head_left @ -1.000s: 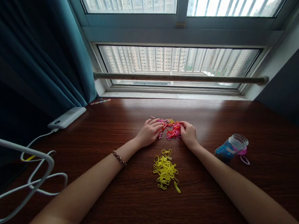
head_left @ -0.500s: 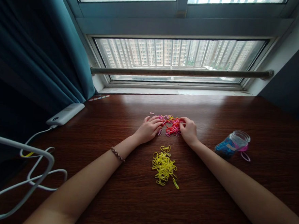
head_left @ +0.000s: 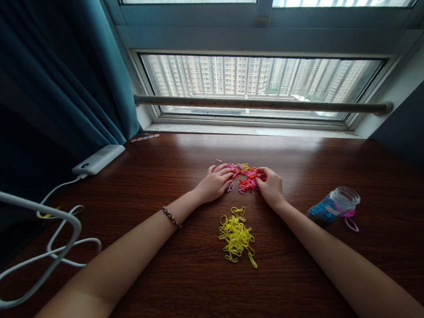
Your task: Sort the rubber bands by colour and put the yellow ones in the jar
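Observation:
A heap of small red, pink and orange elastic bands [head_left: 246, 179] lies on the dark wooden desk [head_left: 189, 283] near the window. My left hand [head_left: 214, 182] rests at the heap's left side, fingers curled onto the bands. My right hand [head_left: 271, 185] sits at the heap's right side, fingertips pinched among the red bands. What either hand grips is too small to tell. Closer to me lies a separate pile of yellow bands [head_left: 236, 235], touched by neither hand.
A small clear jar [head_left: 332, 206] with blue contents lies on its side at the right, a pink band beside it. A white power bank [head_left: 97, 159] and looping white cable [head_left: 46, 244] sit at the left, by a teal curtain [head_left: 58, 70].
Both hands stay at the mixed heap with only small finger movement. The camera view has shifted slightly.

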Demonstrator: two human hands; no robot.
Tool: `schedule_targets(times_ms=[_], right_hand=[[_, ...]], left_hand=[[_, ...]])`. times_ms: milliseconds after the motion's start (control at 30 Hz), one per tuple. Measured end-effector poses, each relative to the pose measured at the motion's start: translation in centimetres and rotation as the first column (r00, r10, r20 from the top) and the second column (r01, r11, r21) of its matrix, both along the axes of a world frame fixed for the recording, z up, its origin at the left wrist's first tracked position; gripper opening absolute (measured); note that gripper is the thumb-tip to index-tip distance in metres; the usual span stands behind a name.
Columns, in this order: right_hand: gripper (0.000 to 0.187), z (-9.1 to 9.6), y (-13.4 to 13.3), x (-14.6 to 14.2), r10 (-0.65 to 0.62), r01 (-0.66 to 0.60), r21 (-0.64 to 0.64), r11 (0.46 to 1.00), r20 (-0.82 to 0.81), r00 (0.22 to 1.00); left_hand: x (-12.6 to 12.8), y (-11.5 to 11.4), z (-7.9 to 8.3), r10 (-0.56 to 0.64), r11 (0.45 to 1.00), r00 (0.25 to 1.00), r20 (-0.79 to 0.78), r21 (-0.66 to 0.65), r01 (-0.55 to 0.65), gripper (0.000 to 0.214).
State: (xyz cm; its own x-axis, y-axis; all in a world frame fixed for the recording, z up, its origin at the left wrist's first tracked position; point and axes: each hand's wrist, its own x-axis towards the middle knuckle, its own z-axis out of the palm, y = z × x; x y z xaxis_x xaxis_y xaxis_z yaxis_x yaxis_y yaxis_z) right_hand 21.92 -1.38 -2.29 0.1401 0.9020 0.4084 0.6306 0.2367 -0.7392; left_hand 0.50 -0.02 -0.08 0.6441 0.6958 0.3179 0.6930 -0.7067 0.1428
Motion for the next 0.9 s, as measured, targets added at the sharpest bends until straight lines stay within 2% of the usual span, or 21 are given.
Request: schedule_targets(times_ms=[267, 433, 633, 767, 900], right_hand=[[0.022, 0.40, -0.30, -0.18, -0.004, 0.004, 0.000, 1.000, -0.062, 0.998], [0.019, 0.76, -0.58, -0.40, 0.043, -0.040, 0.023, 0.999, -0.100, 0.994], [0.018, 0.85, -0.62, -0.39, 0.009, -0.008, 0.015, 1.000, -0.069, 0.998], [0.019, 0.85, -0.61, -0.37, 0.016, -0.016, 0.003, 1.000, -0.012, 1.000], [0.013, 0.95, -0.68, -0.37, 0.009, -0.009, 0.001, 1.000, 0.135, 0.991]], left_hand=[[0.04, -0.04, 0.00, 0.006, 1.000, 0.999, 0.053, 0.020, -0.007, 0.034], [-0.07, 0.11, 0.01, -0.029, 0.997, 0.991, 0.129, 0.074, 0.019, 0.026], [-0.26, 0.40, -0.21, -0.027, 0.995, 0.969, 0.245, 0.100, 0.002, 0.018], [-0.36, 0.48, -0.20, 0.038, 0.994, 0.964, 0.264, 0.088, -0.063, 0.010], [-0.49, 0.66, -0.28, 0.151, 0.979, 0.954, 0.259, 0.091, -0.180, 0.008]])
